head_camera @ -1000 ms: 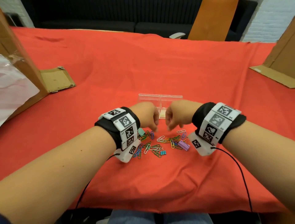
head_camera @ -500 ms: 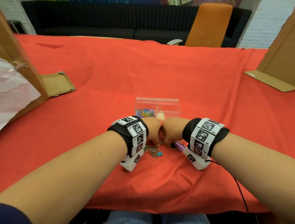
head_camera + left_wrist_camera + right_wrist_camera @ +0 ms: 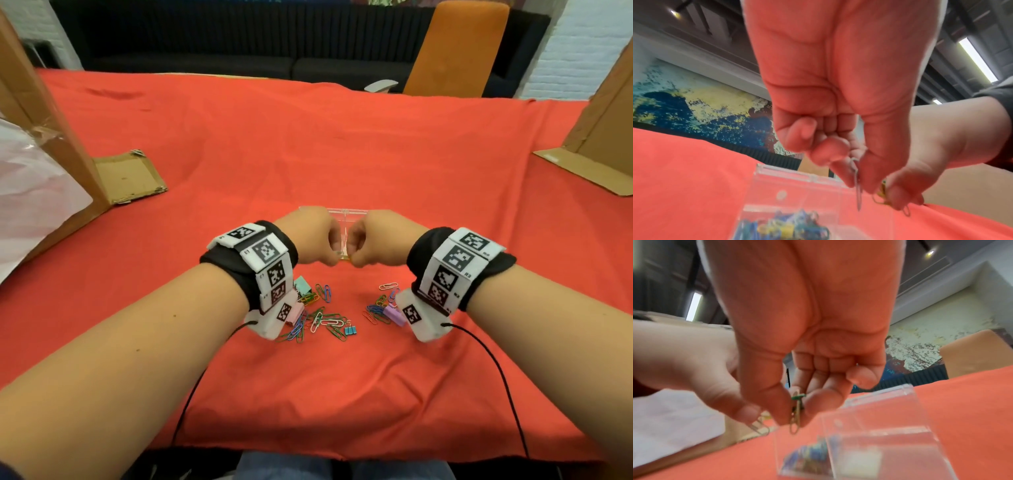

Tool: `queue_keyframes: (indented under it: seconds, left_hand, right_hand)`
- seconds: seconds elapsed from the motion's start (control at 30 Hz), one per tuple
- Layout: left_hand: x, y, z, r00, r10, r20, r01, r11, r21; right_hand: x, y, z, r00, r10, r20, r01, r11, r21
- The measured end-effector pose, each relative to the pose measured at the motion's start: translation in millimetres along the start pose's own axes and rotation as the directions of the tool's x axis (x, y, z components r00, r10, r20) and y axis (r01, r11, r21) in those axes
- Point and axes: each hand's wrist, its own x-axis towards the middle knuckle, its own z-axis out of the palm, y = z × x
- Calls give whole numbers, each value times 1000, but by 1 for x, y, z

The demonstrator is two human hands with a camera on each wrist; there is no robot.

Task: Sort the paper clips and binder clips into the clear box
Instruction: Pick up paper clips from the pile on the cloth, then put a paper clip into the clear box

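The clear box (image 3: 337,213) stands on the red cloth, mostly hidden behind my two hands in the head view. My left hand (image 3: 334,256) pinches a silver paper clip (image 3: 858,185) between thumb and forefinger above the box (image 3: 797,186). My right hand (image 3: 354,258) pinches a yellow paper clip (image 3: 795,421) together with a green one, just beside the left hand. Coloured paper clips (image 3: 785,227) lie in the box's left compartment. Loose paper clips (image 3: 323,318) and a second small heap (image 3: 378,308) lie on the cloth under my wrists.
Among the loose clips lie a purple binder clip (image 3: 392,313), a pink one (image 3: 294,313), a mint one (image 3: 301,284) and small blue ones (image 3: 349,330). Cardboard boxes (image 3: 44,144) (image 3: 603,137) flank the red cloth (image 3: 308,144). An orange chair (image 3: 455,48) stands beyond.
Both hands dipped into the clip pile half a second ago. They have since risen and moved forward over the box, each pinching clips. The pile now lies in two heaps.
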Motion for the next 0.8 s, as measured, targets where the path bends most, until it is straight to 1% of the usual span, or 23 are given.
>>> queue_keyframes:
  seconds: [0.07, 0.17, 0.23, 0.33, 0.47, 0.53, 0.63, 0.7, 0.77, 0.8]
  left_hand:
    - [3, -6, -11, 995, -15, -103, 12, 1000, -21]
    - [11, -17, -22, 960, -79, -269, 66, 996, -55]
    - [16, -24, -22, 943, -120, -309, 101, 992, -77]
    - [23, -30, -14, 943, -148, -297, 131, 988, -76]
    - [28, -36, -6, 938, -180, -296, 162, 983, -84]
    - [29, -38, -5, 938, -189, -290, 170, 981, -90]
    - [26, -39, -4, 944, -188, -271, 168, 981, -97]
    - [22, -36, -3, 944, -187, -273, 167, 981, -97]
    - [14, -29, -1, 951, -161, -264, 154, 987, -48]
    - [10, -26, 0, 961, -139, -239, 142, 990, -5]
  right_hand:
    - [6, -1, -10, 996, 13, -88, -11, 999, 30]
    - [18, -3, -19, 982, 29, -187, -19, 998, 56]
    - [27, -5, -21, 967, 62, -248, -43, 996, 82]
    - [38, -10, -18, 960, 92, -264, -71, 994, 89]
    - [48, -13, -10, 962, 90, -259, -77, 995, 64]
    - [49, -12, -7, 969, 80, -234, -67, 996, 62]
    - [45, -8, -5, 977, 44, -211, -31, 997, 66]
    - [38, -6, -7, 971, 14, -239, -1, 998, 55]
    - [27, -2, -10, 965, 4, -263, 6, 999, 37]
    - [20, 0, -10, 967, 11, -253, -4, 1000, 30]
